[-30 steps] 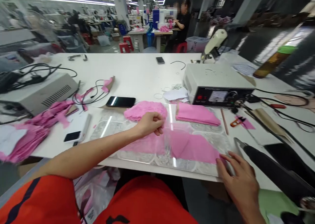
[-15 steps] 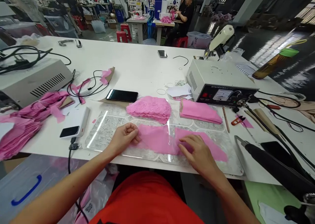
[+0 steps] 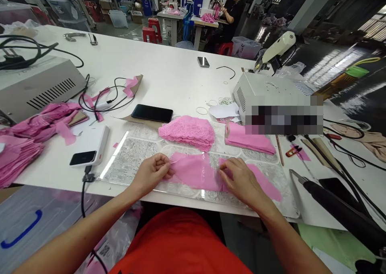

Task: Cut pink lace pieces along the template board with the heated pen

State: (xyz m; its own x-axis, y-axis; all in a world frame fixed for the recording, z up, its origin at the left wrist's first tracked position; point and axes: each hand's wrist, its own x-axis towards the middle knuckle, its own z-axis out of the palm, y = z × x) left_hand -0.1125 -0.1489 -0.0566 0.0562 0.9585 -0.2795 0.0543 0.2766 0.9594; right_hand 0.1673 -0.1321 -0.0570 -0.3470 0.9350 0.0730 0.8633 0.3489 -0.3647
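A thin pink fabric piece (image 3: 194,171) lies on a clear mat (image 3: 120,165) in front of me. My left hand (image 3: 154,171) pinches its left edge between thumb and fingers. My right hand (image 3: 239,179) is over the right part of the cloth, fingers curled and thumb close to the index finger, gripping fabric there. More pink cloth (image 3: 265,182) spreads out beyond that hand, partly hidden under it. Just behind lie a stack of pink lace pieces (image 3: 187,131) and a folded stack of pink fabric (image 3: 250,138).
Behind the stacks are a phone (image 3: 152,113) and a grey machine box (image 3: 271,87). A black-handled tool (image 3: 328,201) on a cable lies right, near small snips (image 3: 293,151). A white power bank (image 3: 90,147) and pink fabric bundles (image 3: 18,157) are left. A person works at a sewing machine (image 3: 209,3).
My right fingers have curled in more and drawn together on the cloth. My left hand keeps its pinch at the left edge. The camera view has tilted slightly.
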